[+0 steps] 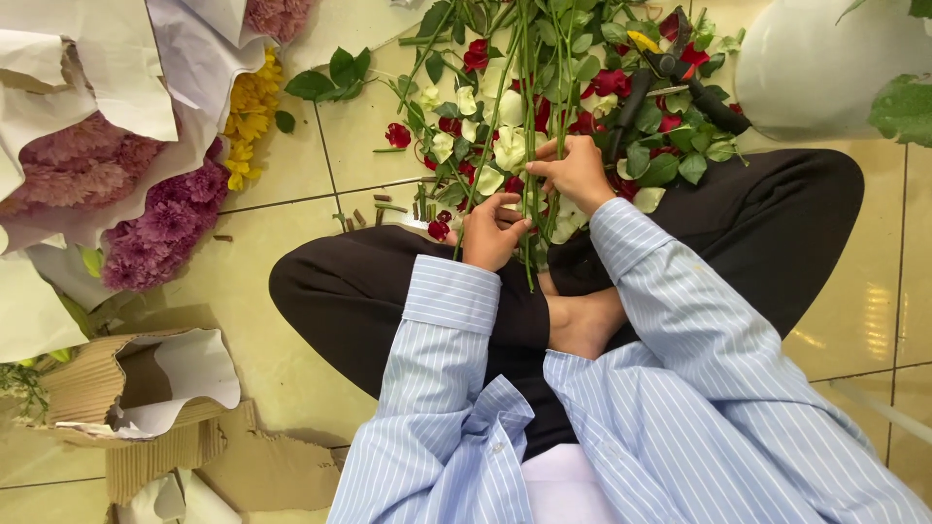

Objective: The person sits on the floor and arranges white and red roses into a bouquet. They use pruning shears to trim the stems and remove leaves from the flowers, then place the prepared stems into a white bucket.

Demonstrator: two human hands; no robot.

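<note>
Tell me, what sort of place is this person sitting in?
Probably a florist's workroom or flower shop floor. Both hands, left hand and right hand, grip long rose stems on a tiled floor. Paper-wrapped bunches of purple flowers lie nearby, with black pruning shears among cut leaves.

Both arms in striped blue sleeves reach up toward frame center, elbows bent. Left hand (490, 233) curled closed, fingers pinched together, just below and left of right hand (575, 173), also closed, knuckles up. Legs crossed, bare foot mid-frame.
</note>
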